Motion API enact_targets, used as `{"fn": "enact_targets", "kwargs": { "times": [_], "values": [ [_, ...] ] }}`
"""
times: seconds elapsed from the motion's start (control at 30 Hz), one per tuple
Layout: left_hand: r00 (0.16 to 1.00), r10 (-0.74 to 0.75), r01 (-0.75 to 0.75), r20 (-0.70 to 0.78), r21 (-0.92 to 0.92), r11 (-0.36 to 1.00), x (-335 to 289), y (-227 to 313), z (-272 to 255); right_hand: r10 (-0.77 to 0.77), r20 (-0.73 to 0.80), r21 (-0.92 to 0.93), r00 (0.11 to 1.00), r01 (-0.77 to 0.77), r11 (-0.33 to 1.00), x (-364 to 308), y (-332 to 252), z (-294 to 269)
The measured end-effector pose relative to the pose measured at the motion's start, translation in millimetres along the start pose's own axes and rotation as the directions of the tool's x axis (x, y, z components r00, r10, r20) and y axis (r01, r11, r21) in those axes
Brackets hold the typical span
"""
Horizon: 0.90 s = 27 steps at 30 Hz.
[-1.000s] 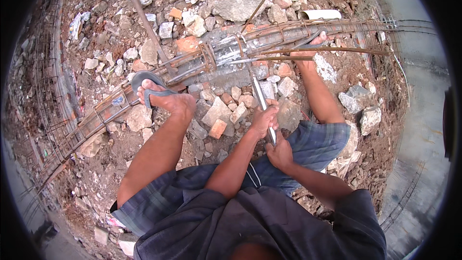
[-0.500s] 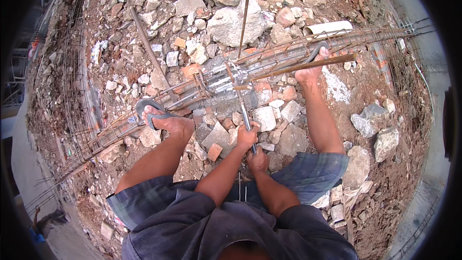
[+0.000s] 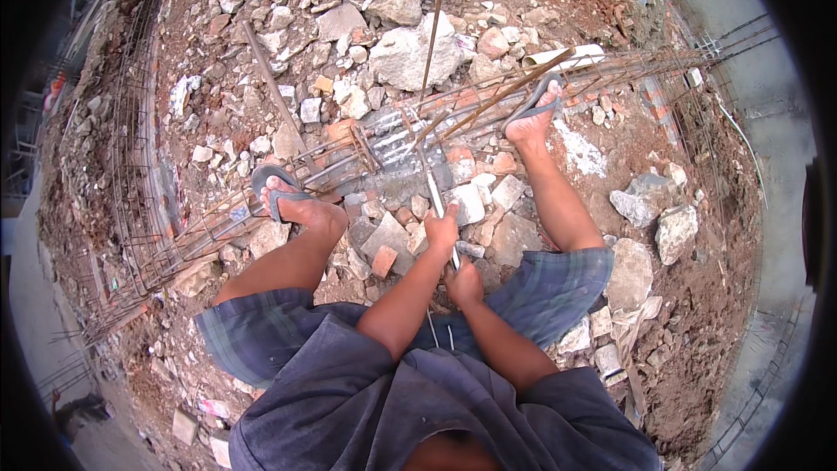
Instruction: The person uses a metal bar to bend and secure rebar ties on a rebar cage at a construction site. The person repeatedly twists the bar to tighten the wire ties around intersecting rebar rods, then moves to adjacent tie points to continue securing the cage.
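Note:
With fingers wrapped round it, my left hand [image 3: 442, 228] grips a long steel bar [image 3: 434, 187] just below its middle. My right hand [image 3: 464, 284] is closed on the same bar nearer its lower end, close to my body. The bar slants up and away, and its far tip meets the near end of a rusty rebar rod [image 3: 510, 94]. Whether the tip hooks round the rod is too small to tell. That rod slopes up to the right over a long reinforcing cage [image 3: 366, 148], at a grey concrete joint.
My sandalled left foot [image 3: 283, 196] and right foot [image 3: 534, 113] stand on the cage line. A rebar [image 3: 432, 39] sticks up beyond the joint. A long-handled tool [image 3: 270, 78], a white pipe [image 3: 586, 56], a large rock [image 3: 418, 57] and broken bricks lie around.
The rusty rod has swung away from me, its free end now further off and more to the left. Both hands keep hold of the bar, whose tip has shifted slightly. The view has shifted somewhat.

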State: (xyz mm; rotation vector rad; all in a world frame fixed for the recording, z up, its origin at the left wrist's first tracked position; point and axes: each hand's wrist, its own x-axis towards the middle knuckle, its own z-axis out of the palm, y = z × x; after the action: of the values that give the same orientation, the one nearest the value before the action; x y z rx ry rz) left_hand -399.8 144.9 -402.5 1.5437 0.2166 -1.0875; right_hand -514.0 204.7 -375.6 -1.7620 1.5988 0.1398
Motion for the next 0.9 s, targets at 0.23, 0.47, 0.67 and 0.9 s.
{"fn": "enact_targets", "kwargs": {
  "times": [0.23, 0.47, 0.67, 0.9],
  "values": [
    [0.995, 0.071, -0.068, -0.067, 0.056, 0.996, 2, -3, 1, -0.135, 0.036, 0.207, 0.990, 0.125, 0.970, -17, -10, -22],
    [0.995, -0.013, 0.020, -0.097, 0.077, 0.997, -13, 19, 9, -0.087, 0.365, 0.443, 0.927, -0.091, 0.892, -40, -47, -82],
    [0.988, -0.127, 0.142, 0.092, -0.177, 0.974, -59, 82, 30, -0.047, 0.487, 0.401, 0.872, -0.175, 0.899, -47, -90, -166],
    [0.966, -0.152, 0.205, 0.209, -0.262, 0.943, -54, 82, 31, -0.011, 0.587, 0.521, 0.809, -0.368, 0.770, -44, -88, -175]
  ]
}}
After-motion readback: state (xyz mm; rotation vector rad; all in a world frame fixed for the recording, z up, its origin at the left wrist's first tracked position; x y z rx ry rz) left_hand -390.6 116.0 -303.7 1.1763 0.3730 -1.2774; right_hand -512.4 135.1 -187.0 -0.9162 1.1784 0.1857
